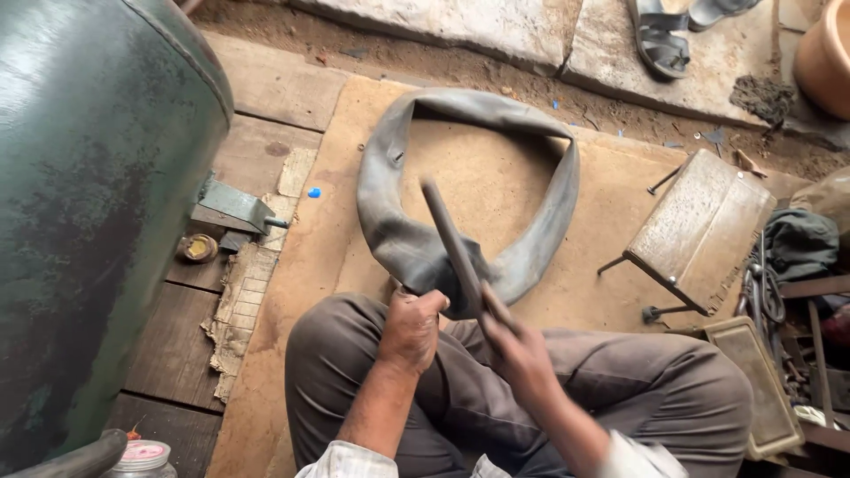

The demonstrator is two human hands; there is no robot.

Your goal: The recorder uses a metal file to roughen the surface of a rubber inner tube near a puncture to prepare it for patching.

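Inner tube (403, 235): big grey loop sprawled limp on the brown floor mat (611, 221), near edge drawn up onto the knees; looks soft, floppy, light, best pinched at a fold.
Left hand (412, 329): grip closed on that near fold.
Right hand (522, 354): fist wrapped round a dark flat tool (452, 243), blade angled over the tube.

A deflated grey inner tube (416, 239) is laid on a tan mat (496, 195) and pinned against the knee by the left hand (413, 327). A long flat tool (456, 252) is gripped by the right hand (518, 354), angled across the tube. A small wooden stool (699, 226) is seen nearby.
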